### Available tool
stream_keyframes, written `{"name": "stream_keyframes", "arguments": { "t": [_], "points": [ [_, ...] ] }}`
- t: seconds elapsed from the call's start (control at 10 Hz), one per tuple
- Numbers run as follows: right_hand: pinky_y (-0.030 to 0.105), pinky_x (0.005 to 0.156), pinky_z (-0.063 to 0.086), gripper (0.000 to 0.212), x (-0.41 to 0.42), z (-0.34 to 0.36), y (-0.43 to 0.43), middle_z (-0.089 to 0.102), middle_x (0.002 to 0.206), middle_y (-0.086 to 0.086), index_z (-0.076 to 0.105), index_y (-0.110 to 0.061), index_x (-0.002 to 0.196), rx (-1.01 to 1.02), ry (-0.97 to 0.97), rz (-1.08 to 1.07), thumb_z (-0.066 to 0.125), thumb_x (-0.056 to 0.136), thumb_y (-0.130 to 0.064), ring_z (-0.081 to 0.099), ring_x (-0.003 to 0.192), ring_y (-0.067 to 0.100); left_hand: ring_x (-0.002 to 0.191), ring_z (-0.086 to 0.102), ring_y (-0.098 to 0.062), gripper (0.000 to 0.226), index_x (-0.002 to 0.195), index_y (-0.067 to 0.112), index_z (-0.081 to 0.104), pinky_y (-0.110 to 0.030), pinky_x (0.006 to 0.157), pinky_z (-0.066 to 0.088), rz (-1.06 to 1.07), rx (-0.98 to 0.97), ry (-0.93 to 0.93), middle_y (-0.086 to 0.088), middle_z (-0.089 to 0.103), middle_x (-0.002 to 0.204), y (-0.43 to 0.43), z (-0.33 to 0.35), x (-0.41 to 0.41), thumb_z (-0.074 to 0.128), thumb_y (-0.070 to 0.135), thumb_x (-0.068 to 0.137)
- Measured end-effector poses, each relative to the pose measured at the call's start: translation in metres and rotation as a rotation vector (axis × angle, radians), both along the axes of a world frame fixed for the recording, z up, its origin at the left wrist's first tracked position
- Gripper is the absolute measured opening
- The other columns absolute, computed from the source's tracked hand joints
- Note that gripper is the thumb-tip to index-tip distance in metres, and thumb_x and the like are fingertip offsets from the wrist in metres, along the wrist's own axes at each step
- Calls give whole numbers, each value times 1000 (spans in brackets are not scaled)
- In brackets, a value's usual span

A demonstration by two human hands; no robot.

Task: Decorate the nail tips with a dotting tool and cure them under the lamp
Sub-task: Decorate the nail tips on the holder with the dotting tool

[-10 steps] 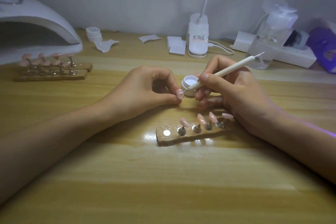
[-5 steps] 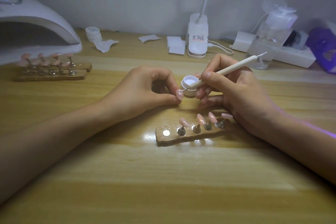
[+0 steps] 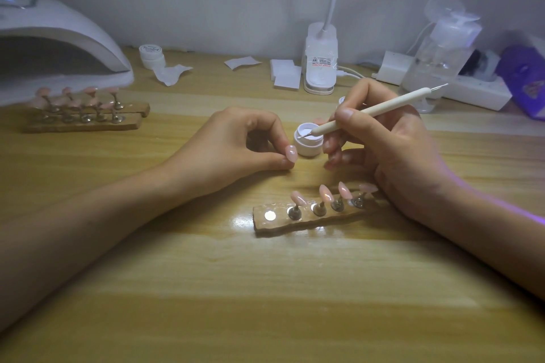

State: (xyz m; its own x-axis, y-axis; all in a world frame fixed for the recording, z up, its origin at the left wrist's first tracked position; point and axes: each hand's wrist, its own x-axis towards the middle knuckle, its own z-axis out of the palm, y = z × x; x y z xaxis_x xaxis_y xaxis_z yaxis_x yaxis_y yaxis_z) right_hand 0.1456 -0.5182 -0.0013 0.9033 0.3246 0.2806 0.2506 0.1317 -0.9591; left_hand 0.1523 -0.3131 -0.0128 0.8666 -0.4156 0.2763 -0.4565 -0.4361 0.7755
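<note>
My left hand pinches a pink nail tip between thumb and forefinger, just left of a small open white gel jar. My right hand grips a white dotting tool like a pen, and its point dips into the jar's white gel. In front of my hands lies a wooden holder strip with several pink nail tips on metal stands and one bare magnet spot at its left end. The white curing lamp stands at the far left.
Two more holder strips with pink tips lie before the lamp. Along the wall stand a closed white jar, paper wipes, a desk-light base, a pump bottle, a white power strip and a purple packet.
The dotting tool's point has left the nail tip in my left hand and moved right and up into the gel jar. My left hand has stayed put.
</note>
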Motion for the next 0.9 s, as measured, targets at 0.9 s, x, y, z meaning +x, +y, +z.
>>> {"name": "stream_keyframes", "arguments": {
  "t": [0.9],
  "points": [
    [25, 52, 53, 22, 1, -2, 1, 67, 66, 9, 59, -22, 67, -146, 47, 39, 62, 87, -13, 62, 59, 18, 54, 57, 10, 18, 73, 22, 68, 0, 54, 36, 2, -4, 8, 26, 62, 57, -1, 0, 0, 81, 10, 77]
  ]
}}
